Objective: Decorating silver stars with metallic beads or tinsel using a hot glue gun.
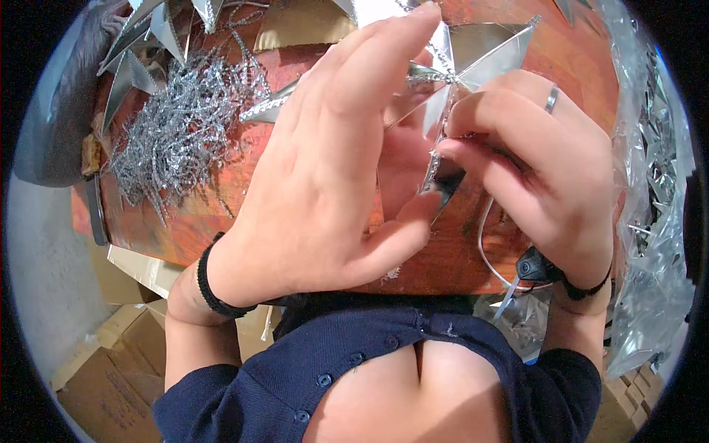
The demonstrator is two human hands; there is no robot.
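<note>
A shiny silver star ornament [498,59] with folded, ridged points is between my hands over the table. Sparkly silver trim [430,176] runs along the ridges and meets at the star's middle. My left hand [317,170] steadies the star, its thumb against the lower point and its fingers reaching up along the left side, covering much of it. With thumb and forefinger together, my right hand [543,159] pinches at the trim on the lower ridge. Its other fingers are curled, and the exact pinch spot is partly hidden.
On the red-brown wooden table [199,240], a tangled heap of silver trim [177,133] lies left. More silver stars [133,77] are at the far left. A clear plastic bag of silver pieces [657,177] lines the right side. A white cord [484,240] loops near the front edge. Cardboard boxes [118,384] stand lower left.
</note>
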